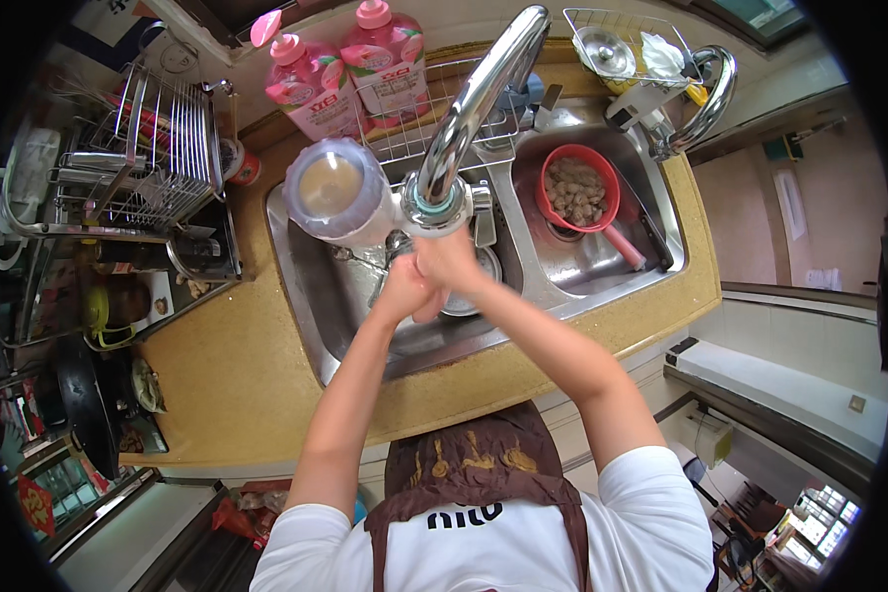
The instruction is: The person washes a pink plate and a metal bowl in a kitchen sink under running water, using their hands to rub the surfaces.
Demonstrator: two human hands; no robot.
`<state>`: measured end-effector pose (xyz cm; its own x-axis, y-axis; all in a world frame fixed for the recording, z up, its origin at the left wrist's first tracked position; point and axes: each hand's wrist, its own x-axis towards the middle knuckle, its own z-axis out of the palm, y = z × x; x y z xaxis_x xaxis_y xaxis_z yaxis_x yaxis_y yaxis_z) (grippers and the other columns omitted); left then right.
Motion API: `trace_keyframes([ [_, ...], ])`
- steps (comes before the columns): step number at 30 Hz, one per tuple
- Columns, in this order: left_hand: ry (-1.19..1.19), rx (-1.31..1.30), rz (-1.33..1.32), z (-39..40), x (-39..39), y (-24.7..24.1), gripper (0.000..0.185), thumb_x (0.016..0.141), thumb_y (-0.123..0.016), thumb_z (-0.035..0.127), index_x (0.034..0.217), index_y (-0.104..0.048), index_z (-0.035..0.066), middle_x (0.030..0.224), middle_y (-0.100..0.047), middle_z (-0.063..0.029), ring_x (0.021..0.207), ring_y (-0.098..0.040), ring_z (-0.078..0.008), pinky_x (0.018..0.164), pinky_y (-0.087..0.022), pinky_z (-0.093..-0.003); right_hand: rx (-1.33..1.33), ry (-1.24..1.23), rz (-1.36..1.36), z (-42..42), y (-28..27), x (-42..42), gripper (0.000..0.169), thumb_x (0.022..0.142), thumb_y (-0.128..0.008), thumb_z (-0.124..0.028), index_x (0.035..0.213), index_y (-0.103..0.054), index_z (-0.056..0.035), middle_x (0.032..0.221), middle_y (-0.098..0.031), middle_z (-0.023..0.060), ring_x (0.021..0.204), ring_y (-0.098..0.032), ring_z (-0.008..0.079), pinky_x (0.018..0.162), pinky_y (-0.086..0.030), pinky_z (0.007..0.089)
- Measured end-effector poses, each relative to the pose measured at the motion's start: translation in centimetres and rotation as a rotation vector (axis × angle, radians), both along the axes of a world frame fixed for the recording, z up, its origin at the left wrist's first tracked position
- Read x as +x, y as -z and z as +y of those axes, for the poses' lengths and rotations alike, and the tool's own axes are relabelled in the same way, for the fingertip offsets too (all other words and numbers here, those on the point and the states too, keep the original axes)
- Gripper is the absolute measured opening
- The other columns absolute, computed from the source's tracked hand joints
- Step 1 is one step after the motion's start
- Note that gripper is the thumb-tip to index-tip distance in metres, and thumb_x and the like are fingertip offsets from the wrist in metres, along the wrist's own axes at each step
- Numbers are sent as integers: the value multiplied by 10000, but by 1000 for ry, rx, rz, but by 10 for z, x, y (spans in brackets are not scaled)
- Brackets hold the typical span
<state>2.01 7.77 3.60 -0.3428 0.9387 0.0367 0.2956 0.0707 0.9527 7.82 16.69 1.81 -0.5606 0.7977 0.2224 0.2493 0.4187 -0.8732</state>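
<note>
Both bare hands meet over the left basin of a double stainless steel sink [303,296], just below the spout side of a chrome faucet [451,126]. My left hand [408,287] is curled against my right hand [450,259], whose upper part the faucet's body partly covers. Whether anything lies between them cannot be seen. Left of the faucet sits a round water filter housing [331,189]. Under the hands, a round metal lid or dish [481,285] and a metal utensil [351,255] lie in the basin.
In the right basin stand a red plastic strainer [614,185] holding shellfish and a knife [655,237]. Two pink soap bottles [314,89] and a wire basket [392,133] are behind the sink. A metal dish rack [140,148] and black wok [85,407] stand at left.
</note>
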Motion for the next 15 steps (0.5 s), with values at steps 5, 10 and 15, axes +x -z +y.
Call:
trace_keyframes([
  [5,-4,-196,-414,-5,1,-17,168,675,-608,108,791,-558,-2,639,-562,-25,622,-522,-100,578,-439,-262,204,-156,-218,5,-37,7,166,666,-546,-188,714,-577,-32,962,-542,198,901,-530,245,783,-402,320],
  [10,46,-147,-126,-1,4,-20,161,668,-581,88,792,-567,-14,663,-585,-32,621,-522,-93,547,-434,-263,-1,61,-116,22,1,-4,196,690,-513,-201,693,-565,-12,762,-573,133,775,-548,265,764,-399,352],
  [15,-50,-229,-304,-7,0,-18,190,662,-587,99,813,-570,-16,701,-597,-45,645,-527,-91,589,-435,-254,249,-66,44,5,-23,-1,255,644,-552,-163,831,-539,10,724,-557,138,715,-538,289,734,-414,345],
])
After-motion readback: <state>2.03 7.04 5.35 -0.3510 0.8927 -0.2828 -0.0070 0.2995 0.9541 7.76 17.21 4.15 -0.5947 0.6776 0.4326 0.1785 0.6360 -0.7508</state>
